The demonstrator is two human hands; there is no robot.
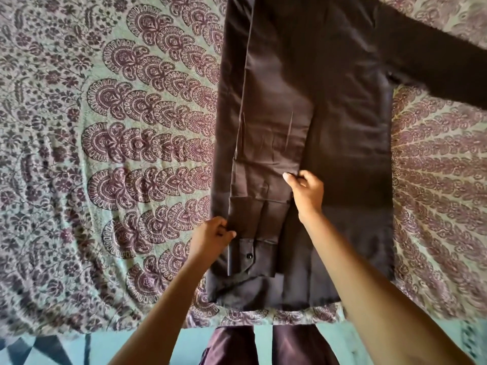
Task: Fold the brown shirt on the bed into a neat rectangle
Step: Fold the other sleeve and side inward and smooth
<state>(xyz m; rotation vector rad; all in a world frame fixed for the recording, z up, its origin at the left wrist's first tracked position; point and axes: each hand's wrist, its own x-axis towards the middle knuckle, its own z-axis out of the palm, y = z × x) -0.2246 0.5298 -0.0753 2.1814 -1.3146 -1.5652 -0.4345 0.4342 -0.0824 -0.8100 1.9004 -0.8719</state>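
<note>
Paisley bedspread [105, 154] under smooth brown shirt [342, 114]

The brown shirt [329, 114] is smooth, faintly sheened cloth; the bedspread [105, 154] is matt printed woven cotton.

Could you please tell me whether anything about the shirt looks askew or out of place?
The brown shirt looks lopsided: the unfolded sleeve sticks out across the bedspread, while the folded sleeve, pinched by the left hand and right hand, lies creased.
</note>
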